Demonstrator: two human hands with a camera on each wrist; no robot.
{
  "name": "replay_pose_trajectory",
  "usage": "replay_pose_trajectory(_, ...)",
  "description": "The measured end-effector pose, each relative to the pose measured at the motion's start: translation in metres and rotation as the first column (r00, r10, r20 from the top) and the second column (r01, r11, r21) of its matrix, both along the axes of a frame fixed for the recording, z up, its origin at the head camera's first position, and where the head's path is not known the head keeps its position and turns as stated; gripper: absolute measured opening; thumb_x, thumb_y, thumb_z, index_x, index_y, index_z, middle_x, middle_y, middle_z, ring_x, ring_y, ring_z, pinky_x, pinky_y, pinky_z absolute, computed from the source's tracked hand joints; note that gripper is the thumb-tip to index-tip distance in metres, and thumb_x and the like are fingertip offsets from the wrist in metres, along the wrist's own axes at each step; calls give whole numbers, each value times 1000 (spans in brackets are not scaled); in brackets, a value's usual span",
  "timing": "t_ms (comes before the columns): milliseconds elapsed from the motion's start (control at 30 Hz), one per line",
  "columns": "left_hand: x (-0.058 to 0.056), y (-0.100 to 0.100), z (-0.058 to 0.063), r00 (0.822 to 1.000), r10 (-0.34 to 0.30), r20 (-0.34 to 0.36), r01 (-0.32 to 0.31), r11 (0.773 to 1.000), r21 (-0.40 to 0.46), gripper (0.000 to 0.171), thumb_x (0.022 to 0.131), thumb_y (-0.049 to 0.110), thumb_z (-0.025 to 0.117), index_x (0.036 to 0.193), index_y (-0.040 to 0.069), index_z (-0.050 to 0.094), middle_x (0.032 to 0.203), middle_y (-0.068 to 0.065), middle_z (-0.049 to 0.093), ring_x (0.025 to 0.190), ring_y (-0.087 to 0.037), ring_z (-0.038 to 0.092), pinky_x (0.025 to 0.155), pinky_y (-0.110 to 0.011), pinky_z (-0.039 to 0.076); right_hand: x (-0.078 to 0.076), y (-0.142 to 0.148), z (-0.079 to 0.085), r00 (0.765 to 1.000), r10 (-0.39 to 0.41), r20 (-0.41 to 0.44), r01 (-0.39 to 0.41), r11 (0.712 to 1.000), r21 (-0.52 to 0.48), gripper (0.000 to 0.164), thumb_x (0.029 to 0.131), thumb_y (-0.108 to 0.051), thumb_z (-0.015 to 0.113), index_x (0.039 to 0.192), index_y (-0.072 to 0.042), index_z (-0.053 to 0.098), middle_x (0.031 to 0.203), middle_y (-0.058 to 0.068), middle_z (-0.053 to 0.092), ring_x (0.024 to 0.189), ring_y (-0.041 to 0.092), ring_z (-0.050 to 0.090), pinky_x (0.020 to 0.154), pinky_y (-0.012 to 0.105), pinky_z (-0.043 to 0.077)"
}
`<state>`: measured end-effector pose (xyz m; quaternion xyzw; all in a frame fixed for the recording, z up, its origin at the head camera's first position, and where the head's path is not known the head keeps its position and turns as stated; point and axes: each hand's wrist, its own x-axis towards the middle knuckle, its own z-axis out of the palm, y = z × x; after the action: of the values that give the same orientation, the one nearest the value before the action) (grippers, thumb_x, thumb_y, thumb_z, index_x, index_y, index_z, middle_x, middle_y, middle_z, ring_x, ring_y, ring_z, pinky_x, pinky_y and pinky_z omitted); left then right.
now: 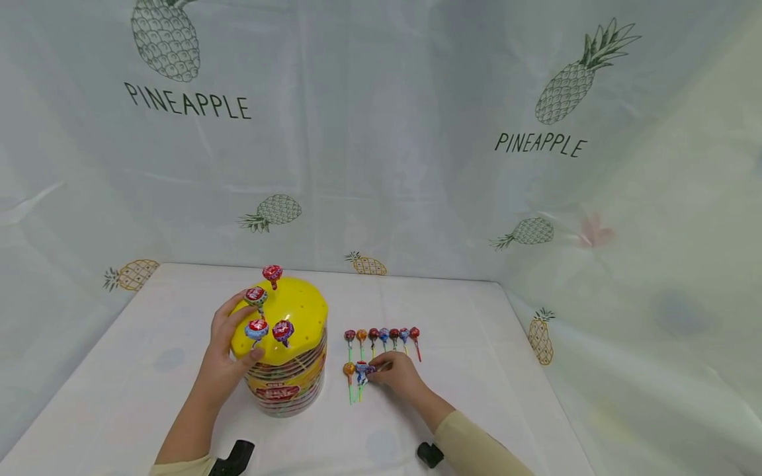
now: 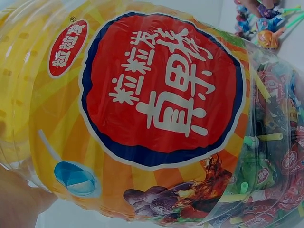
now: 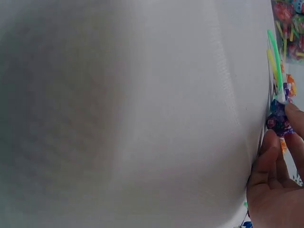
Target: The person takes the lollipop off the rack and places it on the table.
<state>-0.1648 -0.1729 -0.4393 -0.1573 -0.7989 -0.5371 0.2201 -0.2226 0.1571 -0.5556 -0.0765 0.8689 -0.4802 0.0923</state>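
Note:
In the head view my left hand (image 1: 225, 357) holds the yellow lid (image 1: 300, 311) of a clear plastic candy jar (image 1: 286, 390), thumb on the near side and fingers on the far side. Several wrapped lollipops (image 1: 283, 330) stand upright in the lid. My right hand (image 1: 400, 375) pinches a purple-wrapped lollipop (image 3: 279, 121) by its head, low over the table; the right wrist view has its green stick pointing up. Just left of those fingers lie an orange lollipop (image 1: 349, 369) and a blue lollipop (image 1: 361, 370). The left wrist view is mostly the jar's label (image 2: 161, 90).
Behind the right hand, a row of several lollipops (image 1: 383, 335) lies on the white table (image 1: 464, 317), heads away from me. More lollipops (image 2: 270, 190) fill the jar's lower part. A pineapple-printed sheet (image 1: 381, 132) hangs behind the table.

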Motion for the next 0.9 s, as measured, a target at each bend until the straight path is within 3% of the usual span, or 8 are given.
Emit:
replay_pose_trajectory(333, -2, 0, -2, 1000, -8, -4, 8, 1000, 13, 59, 81, 3, 72, 134, 10, 48, 154, 2, 20, 128, 1, 29, 88, -6, 39, -6, 9, 10, 1000, 16, -24, -14, 997, 80, 17, 80, -10, 80, 97, -11, 76, 87, -3, 63, 70, 13, 53, 55, 26, 47)
replay_pose_trajectory(900, -1, 0, 0, 1000, -3, 6, 3, 1000, 3, 57, 82, 4, 71, 134, 9, 48, 155, 6, 20, 129, 1, 28, 89, -6, 39, -11, 8, 1, 994, 68, -81, -58, 991, 118, 17, 80, -10, 80, 96, -14, 78, 88, -6, 62, 70, 12, 51, 56, 25, 45)
